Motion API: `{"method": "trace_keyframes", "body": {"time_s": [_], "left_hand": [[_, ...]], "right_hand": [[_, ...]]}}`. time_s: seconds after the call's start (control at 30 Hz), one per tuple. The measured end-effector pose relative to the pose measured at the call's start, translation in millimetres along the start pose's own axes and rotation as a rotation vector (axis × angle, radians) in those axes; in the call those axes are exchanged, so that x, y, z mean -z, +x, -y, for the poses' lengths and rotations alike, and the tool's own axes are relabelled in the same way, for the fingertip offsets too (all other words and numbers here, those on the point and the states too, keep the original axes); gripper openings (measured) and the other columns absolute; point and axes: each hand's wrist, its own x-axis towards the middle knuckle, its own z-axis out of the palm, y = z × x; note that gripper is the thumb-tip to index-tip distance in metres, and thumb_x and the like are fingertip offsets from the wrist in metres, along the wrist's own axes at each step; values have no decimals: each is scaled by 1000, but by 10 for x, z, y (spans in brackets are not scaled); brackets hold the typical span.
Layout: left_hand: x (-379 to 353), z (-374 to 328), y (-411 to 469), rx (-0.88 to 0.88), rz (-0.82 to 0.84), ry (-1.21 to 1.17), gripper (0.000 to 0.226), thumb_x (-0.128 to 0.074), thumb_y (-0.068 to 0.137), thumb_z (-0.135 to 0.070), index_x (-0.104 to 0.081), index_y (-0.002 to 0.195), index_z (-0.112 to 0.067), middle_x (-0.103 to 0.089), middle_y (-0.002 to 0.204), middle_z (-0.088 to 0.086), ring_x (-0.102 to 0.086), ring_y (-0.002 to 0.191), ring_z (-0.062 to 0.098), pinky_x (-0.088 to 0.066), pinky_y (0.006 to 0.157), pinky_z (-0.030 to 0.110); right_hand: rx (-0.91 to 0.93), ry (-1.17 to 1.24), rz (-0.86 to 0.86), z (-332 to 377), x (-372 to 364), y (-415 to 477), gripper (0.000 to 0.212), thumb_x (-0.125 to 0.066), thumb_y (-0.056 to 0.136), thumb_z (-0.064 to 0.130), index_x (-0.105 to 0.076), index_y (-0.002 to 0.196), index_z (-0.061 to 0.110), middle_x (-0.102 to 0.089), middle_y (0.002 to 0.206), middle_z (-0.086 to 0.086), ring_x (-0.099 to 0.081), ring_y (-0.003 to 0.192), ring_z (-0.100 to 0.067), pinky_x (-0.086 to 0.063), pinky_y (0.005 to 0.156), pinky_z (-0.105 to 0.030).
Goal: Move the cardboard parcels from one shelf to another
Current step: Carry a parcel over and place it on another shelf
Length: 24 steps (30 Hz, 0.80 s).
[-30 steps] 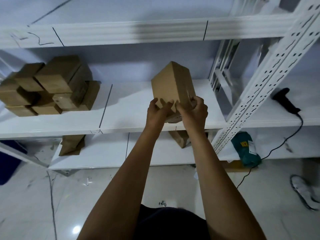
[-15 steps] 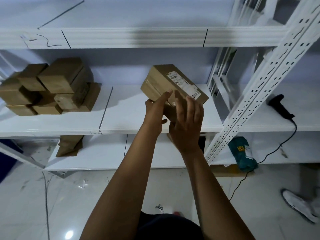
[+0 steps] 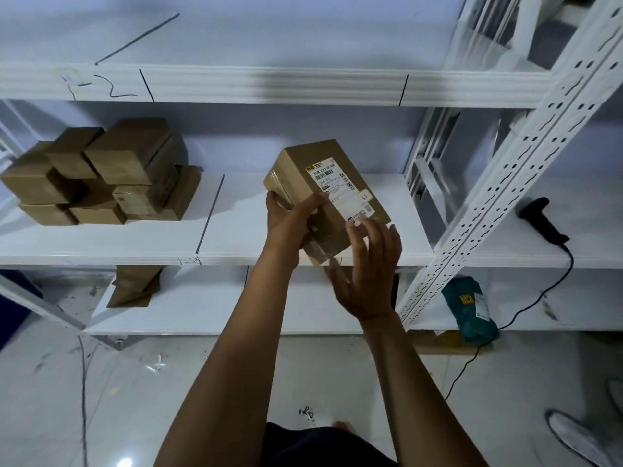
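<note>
Parcel label-up, tilted, above middle shelf front edge. My left hand grips its near-left corner; right hand spread open, fingertips grazing the label end. Step: placing. Next, probably: carry it left beside the stacked parcels, set flat.

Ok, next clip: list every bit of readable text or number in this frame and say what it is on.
"3328 A313-06 008", roughly, small and soft: top line of the shipping label on the held parcel.
"A313", faint: same label, lower left.
Rest of that label, barcodes and fine print: too small to read.
Yellow logo on the green package: blurred, unreadable.
Pen marks on the upper shelf edge: scribbles, not legible.
</note>
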Motion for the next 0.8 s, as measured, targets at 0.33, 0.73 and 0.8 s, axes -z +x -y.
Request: {"method": "trace_keyframes", "body": {"time_s": [0.33,0.73,0.8], "left_hand": [[479,25,68,-20,210,1,91,-81,87,-18,-30,160,-39,-73,129,2,-67,125,30,-55,102,57],[763,-117,8,-125,455,-58,101,-79,65,-14,-40,156,-32,-71,129,11,-66,125,39,-56,100,58],[779,-181,10,-159,469,-70,105,-78,66,-12,-35,160,-26,-70,130,12,-67,122,36,-56,97,54]], "right_hand": [[-736,569,255,-236,253,289,56,-64,90,52,-54,140,31,-57,145,4,-51,136,-19,-51,106,-50],[-997,1267,611,-349,579,514,70,-73,74,32,-57,141,19,-75,125,-7,-71,115,-26,-57,91,-41],[-967,1268,603,-301,623,610,65,-74,72,31,-59,135,23,-78,118,-4,-73,108,-23,-60,86,-35]]}}
